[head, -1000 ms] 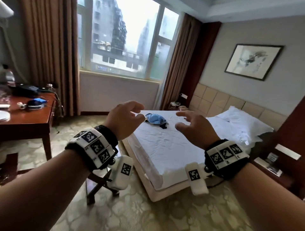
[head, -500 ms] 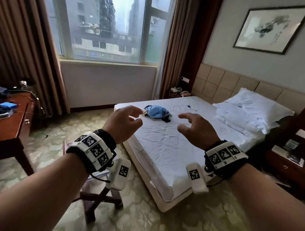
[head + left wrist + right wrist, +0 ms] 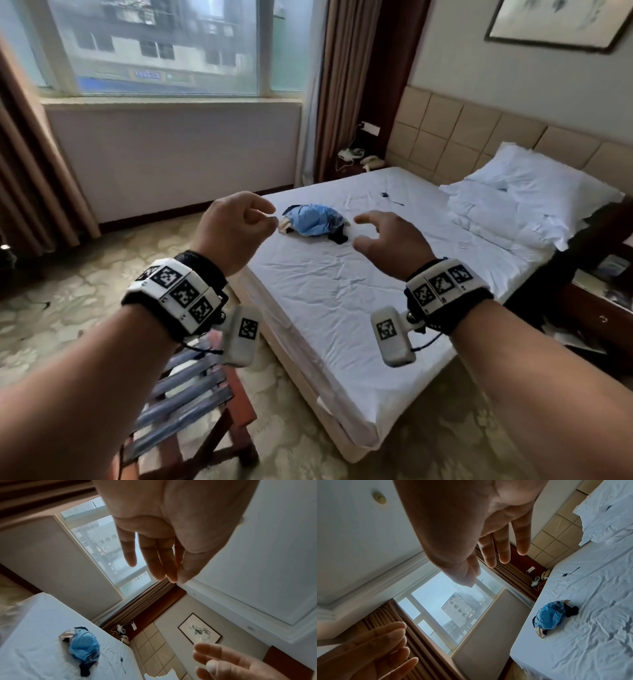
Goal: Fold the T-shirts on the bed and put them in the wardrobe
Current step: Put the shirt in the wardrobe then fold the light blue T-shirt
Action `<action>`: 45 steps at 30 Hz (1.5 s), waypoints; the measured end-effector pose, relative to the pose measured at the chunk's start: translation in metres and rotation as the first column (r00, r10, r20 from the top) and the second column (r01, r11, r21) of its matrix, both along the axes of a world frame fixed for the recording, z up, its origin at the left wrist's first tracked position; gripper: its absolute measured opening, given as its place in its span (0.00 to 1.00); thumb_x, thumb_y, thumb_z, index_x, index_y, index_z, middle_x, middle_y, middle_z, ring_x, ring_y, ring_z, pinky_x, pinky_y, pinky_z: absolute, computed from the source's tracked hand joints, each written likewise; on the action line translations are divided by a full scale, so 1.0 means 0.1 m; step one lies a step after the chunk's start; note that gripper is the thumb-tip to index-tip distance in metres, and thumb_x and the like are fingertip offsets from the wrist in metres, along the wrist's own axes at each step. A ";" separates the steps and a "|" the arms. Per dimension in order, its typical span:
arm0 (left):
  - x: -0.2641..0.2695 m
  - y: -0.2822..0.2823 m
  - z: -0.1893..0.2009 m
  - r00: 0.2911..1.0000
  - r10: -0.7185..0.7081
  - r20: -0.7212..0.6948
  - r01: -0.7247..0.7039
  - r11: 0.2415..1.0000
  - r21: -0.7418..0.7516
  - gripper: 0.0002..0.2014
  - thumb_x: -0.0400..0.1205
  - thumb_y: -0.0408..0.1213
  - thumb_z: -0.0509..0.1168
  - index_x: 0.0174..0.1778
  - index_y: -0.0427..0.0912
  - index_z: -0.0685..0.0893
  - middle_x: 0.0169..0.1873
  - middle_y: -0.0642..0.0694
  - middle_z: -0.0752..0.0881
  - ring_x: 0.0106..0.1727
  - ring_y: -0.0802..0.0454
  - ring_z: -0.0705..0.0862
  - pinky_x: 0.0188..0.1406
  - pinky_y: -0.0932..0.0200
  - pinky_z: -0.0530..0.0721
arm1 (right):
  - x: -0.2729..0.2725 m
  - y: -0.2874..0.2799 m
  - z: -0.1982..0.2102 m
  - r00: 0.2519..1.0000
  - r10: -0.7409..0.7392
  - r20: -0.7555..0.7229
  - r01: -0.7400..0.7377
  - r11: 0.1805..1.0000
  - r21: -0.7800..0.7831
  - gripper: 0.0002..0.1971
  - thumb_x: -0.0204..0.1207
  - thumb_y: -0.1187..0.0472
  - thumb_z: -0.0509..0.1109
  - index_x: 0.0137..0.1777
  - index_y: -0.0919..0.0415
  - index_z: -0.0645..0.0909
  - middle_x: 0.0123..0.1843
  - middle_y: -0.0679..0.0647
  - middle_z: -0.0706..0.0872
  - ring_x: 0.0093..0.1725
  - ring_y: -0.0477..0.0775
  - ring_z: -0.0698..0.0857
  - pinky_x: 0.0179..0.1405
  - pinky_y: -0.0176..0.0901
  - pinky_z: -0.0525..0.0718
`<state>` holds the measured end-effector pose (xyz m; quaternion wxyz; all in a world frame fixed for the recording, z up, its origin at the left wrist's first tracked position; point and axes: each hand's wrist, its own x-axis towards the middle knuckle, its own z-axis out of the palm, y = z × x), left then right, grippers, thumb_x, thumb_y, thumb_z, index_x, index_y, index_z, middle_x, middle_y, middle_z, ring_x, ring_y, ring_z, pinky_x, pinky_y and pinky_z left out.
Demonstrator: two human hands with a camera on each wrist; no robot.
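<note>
A crumpled heap of clothes [image 3: 313, 224], light blue on top with black and beige cloth under it, lies on the white bed sheet [image 3: 342, 294] toward the window side. The same heap [image 3: 83, 647] shows in the left wrist view and the heap [image 3: 551, 616] in the right wrist view. My left hand [image 3: 236, 228] floats in the air short of the bed's near corner, fingers loosely bent, holding nothing. My right hand [image 3: 387, 240] hovers over the sheet just right of the heap, fingers relaxed and empty. No wardrobe is in view.
White pillows [image 3: 520, 198] lie at the padded headboard [image 3: 479, 137]. A small dark cable [image 3: 390, 198] rests on the sheet beyond the heap. A wooden luggage rack [image 3: 191, 394] stands below my left arm. A bedside cabinet [image 3: 603, 308] is at right, a window [image 3: 164, 44] ahead.
The view has swung right and down and come closer to the bed. Both hands have stayed raised and empty, now nearer the heap.
</note>
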<state>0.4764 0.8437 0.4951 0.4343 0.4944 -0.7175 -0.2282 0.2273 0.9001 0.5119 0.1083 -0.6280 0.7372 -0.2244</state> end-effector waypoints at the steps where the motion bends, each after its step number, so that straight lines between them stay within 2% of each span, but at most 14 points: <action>1: -0.02 -0.21 0.03 1.000 -0.018 0.004 0.018 1.000 -0.007 0.04 0.77 0.41 0.75 0.47 0.50 0.90 0.34 0.53 0.90 0.39 0.53 0.88 0.49 0.56 0.86 | 0.00 -0.17 0.04 1.000 -0.007 -0.009 0.007 1.000 0.000 0.24 0.78 0.54 0.71 0.75 0.49 0.80 0.74 0.52 0.82 0.69 0.53 0.82 0.57 0.41 0.75; 4: -0.08 -0.86 0.09 0.998 -0.069 0.004 0.069 0.997 -0.018 0.01 0.79 0.43 0.73 0.43 0.52 0.89 0.32 0.54 0.91 0.37 0.53 0.89 0.45 0.53 0.87 | 0.01 -0.68 0.16 0.998 -0.028 -0.057 0.028 1.000 0.004 0.25 0.78 0.52 0.70 0.77 0.47 0.79 0.77 0.52 0.80 0.72 0.54 0.80 0.63 0.45 0.77; 8: -0.32 -1.55 0.12 0.994 -0.110 -0.015 0.110 0.994 -0.029 0.03 0.80 0.40 0.72 0.41 0.50 0.89 0.26 0.53 0.89 0.30 0.57 0.87 0.35 0.64 0.82 | -0.09 -1.30 0.15 0.996 -0.063 -0.056 0.063 0.998 -0.004 0.22 0.79 0.55 0.69 0.73 0.50 0.82 0.73 0.54 0.83 0.70 0.57 0.82 0.66 0.50 0.80; 12: -0.66 -2.13 0.01 0.991 -0.127 -0.052 0.128 0.992 0.011 0.06 0.81 0.39 0.70 0.39 0.47 0.89 0.25 0.53 0.89 0.27 0.62 0.84 0.35 0.61 0.80 | -0.35 -1.87 -0.04 0.994 -0.108 -0.034 0.109 0.993 0.040 0.26 0.79 0.51 0.69 0.78 0.49 0.78 0.80 0.50 0.77 0.77 0.51 0.76 0.73 0.46 0.74; 16: -0.97 -2.70 -0.14 0.991 -0.120 -0.053 0.122 0.992 0.035 0.07 0.83 0.40 0.69 0.39 0.45 0.87 0.26 0.52 0.89 0.28 0.60 0.84 0.36 0.61 0.81 | -0.67 -2.48 -0.17 0.996 -0.083 -0.036 0.084 0.995 0.046 0.25 0.79 0.52 0.69 0.77 0.48 0.79 0.79 0.52 0.78 0.75 0.53 0.78 0.71 0.48 0.76; 19: -1.19 -3.06 -0.18 0.995 -0.089 -0.046 0.091 0.995 0.045 0.10 0.85 0.42 0.67 0.41 0.42 0.87 0.29 0.51 0.90 0.27 0.63 0.82 0.29 0.71 0.75 | -0.93 -2.91 -0.21 0.997 -0.079 -0.013 0.080 0.996 0.029 0.26 0.78 0.51 0.69 0.77 0.47 0.78 0.80 0.50 0.77 0.76 0.52 0.78 0.71 0.46 0.75; 20: -1.27 -3.18 -0.18 0.995 -0.087 -0.045 0.089 0.995 0.047 0.11 0.86 0.42 0.67 0.41 0.41 0.87 0.30 0.51 0.90 0.27 0.63 0.82 0.29 0.72 0.74 | -1.03 -3.05 -0.22 0.997 -0.083 -0.002 0.083 0.996 0.027 0.26 0.78 0.50 0.69 0.78 0.47 0.78 0.80 0.49 0.76 0.76 0.51 0.77 0.71 0.45 0.74; 22: -1.43 -3.40 -0.18 0.994 -0.087 -0.058 0.090 0.995 0.039 0.12 0.86 0.42 0.66 0.42 0.40 0.88 0.32 0.50 0.91 0.32 0.59 0.86 0.35 0.68 0.79 | -1.22 -3.29 -0.26 0.996 -0.083 0.018 0.083 0.996 0.031 0.26 0.78 0.49 0.69 0.78 0.46 0.78 0.81 0.48 0.75 0.75 0.51 0.78 0.70 0.45 0.75; 26: -1.66 -3.69 -0.30 0.994 -0.076 -0.076 0.080 0.995 0.056 0.07 0.85 0.39 0.68 0.46 0.41 0.88 0.34 0.48 0.91 0.39 0.49 0.90 0.50 0.52 0.88 | -1.47 -3.64 -0.36 0.994 -0.091 0.058 0.088 0.995 0.039 0.26 0.78 0.50 0.68 0.77 0.45 0.77 0.80 0.49 0.76 0.74 0.52 0.79 0.70 0.48 0.76; 28: -1.72 -3.82 -0.33 0.996 -0.077 -0.040 0.080 0.995 0.066 0.04 0.83 0.39 0.70 0.47 0.44 0.89 0.35 0.48 0.91 0.41 0.47 0.91 0.52 0.44 0.89 | -1.55 -3.74 -0.40 0.993 -0.088 0.075 0.085 0.995 0.050 0.26 0.78 0.51 0.69 0.77 0.46 0.78 0.80 0.50 0.76 0.74 0.53 0.79 0.71 0.48 0.77; 30: -1.78 -3.96 -0.30 0.998 -0.069 -0.011 0.070 0.995 0.070 0.03 0.82 0.41 0.71 0.49 0.48 0.88 0.38 0.49 0.91 0.42 0.47 0.90 0.52 0.42 0.89 | -1.62 -3.85 -0.43 0.992 -0.083 0.090 0.079 0.996 0.051 0.26 0.78 0.51 0.69 0.77 0.46 0.78 0.80 0.51 0.76 0.74 0.53 0.79 0.71 0.48 0.77; 38: -2.10 -4.61 -0.28 0.993 -0.107 0.051 0.102 0.991 0.085 0.07 0.81 0.38 0.71 0.54 0.47 0.89 0.40 0.51 0.90 0.42 0.51 0.89 0.51 0.53 0.88 | -1.88 -4.32 -0.52 0.978 -0.132 0.159 0.127 0.991 0.040 0.26 0.77 0.50 0.71 0.76 0.46 0.79 0.79 0.49 0.77 0.74 0.52 0.79 0.71 0.46 0.76; 42: -2.22 -5.12 -0.32 0.989 -0.148 0.029 0.145 0.987 0.075 0.07 0.81 0.36 0.70 0.54 0.47 0.88 0.41 0.51 0.90 0.41 0.54 0.88 0.42 0.62 0.83 | -1.91 -4.73 -0.58 0.976 -0.170 0.133 0.165 0.985 0.048 0.25 0.77 0.49 0.70 0.76 0.46 0.79 0.79 0.48 0.76 0.73 0.51 0.79 0.71 0.45 0.76; 45: -2.28 -5.60 -0.40 0.981 -0.194 0.012 0.192 0.979 0.073 0.06 0.81 0.37 0.71 0.53 0.48 0.88 0.41 0.53 0.89 0.39 0.58 0.87 0.41 0.64 0.81 | -1.88 -5.15 -0.61 0.974 -0.201 0.109 0.196 0.979 0.053 0.25 0.77 0.49 0.70 0.76 0.44 0.79 0.79 0.47 0.76 0.72 0.50 0.80 0.68 0.44 0.76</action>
